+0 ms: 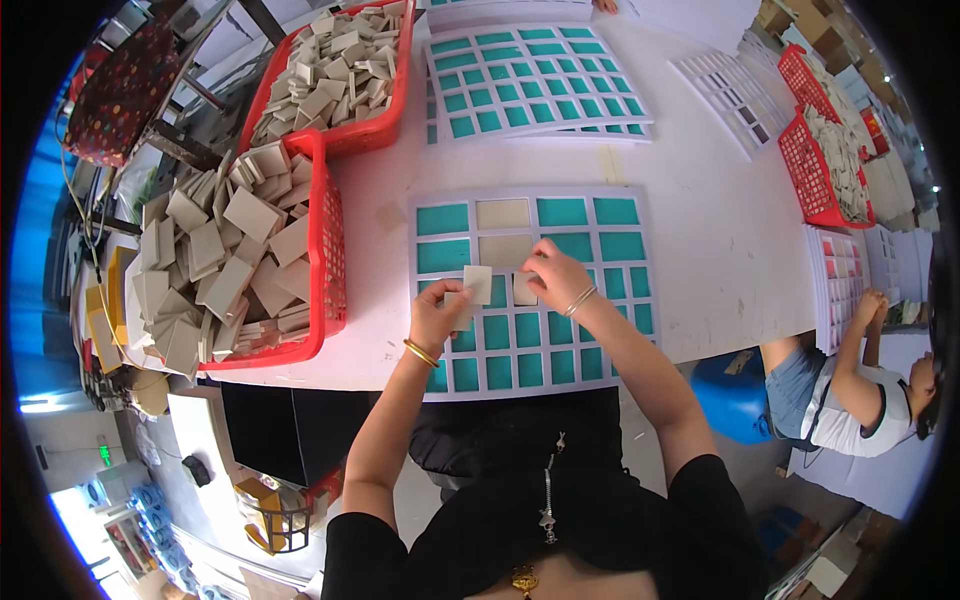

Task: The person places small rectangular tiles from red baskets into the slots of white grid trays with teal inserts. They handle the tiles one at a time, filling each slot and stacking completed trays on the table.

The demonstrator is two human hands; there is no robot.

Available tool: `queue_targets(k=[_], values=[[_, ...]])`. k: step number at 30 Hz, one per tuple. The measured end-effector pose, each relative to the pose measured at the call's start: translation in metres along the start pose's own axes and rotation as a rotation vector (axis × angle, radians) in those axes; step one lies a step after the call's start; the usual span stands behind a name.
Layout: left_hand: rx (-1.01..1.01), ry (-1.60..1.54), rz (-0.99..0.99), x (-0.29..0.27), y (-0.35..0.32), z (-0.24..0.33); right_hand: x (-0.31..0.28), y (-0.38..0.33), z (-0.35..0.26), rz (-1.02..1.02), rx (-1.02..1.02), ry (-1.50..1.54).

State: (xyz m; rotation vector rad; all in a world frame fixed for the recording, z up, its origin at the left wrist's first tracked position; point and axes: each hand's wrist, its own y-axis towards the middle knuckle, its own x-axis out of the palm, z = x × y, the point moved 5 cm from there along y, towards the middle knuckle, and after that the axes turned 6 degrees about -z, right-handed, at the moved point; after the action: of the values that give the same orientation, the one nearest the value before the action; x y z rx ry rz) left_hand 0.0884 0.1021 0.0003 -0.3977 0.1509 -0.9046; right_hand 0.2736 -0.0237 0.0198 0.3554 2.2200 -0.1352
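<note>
A white grid panel [530,310] with teal-backed cells lies on the table in front of me. Beige pieces fill two of its upper cells: a beige tile [503,214] and, below it, another tile [506,250]. My left hand [437,312] is closed over the panel's left side, pinching a small beige tile [479,284] upright between thumb and fingers. Part of a further beige piece shows under its fingers. My right hand [560,277] has its fingers pinched at the edge of another small beige tile [524,289], at a cell in the middle of the panel.
Two red baskets, a near basket [328,270] and a far basket [395,125], stand at the left, heaped with beige tiles. More teal grid panels [535,80] are stacked at the back. Farther right are red baskets [808,165] and a seated person [860,400] beside other panels.
</note>
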Motion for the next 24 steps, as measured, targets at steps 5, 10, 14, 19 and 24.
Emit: queue_targets(k=[5,10,14,19,24], values=[[0.049,0.050,0.072,0.012,-0.005,0.003,-0.003,0.003,-0.020,0.037,-0.090,-0.208],[0.065,-0.009,0.118,0.013,-0.006,-0.002,0.007,-0.004,-0.017,-0.055,-0.234,-0.128],[0.098,-0.031,0.142,0.010,-0.005,-0.005,0.013,-0.011,-0.023,-0.014,-0.358,-0.350],[0.111,-0.008,0.148,0.007,-0.007,-0.005,0.005,-0.018,-0.033,-0.037,-0.296,-0.503],[0.079,0.112,0.008,0.022,-0.015,0.002,-0.009,-0.007,-0.039,-0.026,0.034,0.520]])
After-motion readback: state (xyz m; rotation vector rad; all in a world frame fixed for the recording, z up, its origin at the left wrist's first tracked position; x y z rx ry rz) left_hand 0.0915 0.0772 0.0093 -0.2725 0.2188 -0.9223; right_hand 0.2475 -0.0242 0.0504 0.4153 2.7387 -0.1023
